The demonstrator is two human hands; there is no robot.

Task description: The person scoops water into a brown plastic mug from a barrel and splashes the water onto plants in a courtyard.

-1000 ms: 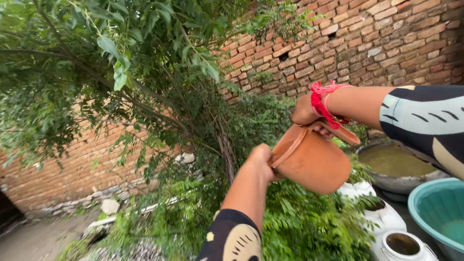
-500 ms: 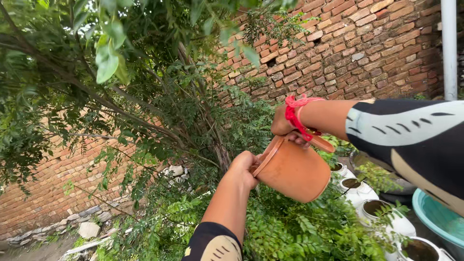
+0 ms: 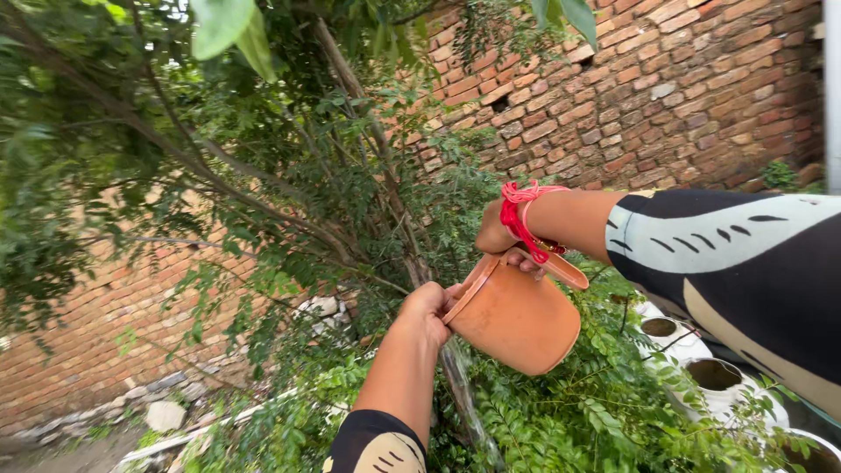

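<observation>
I now have the terracotta pot [image 3: 517,320] tipped further over the shrub's trunk [image 3: 399,219], water [image 3: 460,385] streaming; my left hand [image 3: 427,308] clasps its rim, my right hand [image 3: 501,236] its handle.

Black patterned sleeves [image 3: 745,263], red wristband [image 3: 519,219]

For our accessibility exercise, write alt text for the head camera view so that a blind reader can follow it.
Two bare hands tip an orange plastic mug so water streams onto leafy plants; the left hand steadies its rim, the right hand, wearing a red wrist thread, holds its handle. A shrub and a brick wall stand behind.
</observation>
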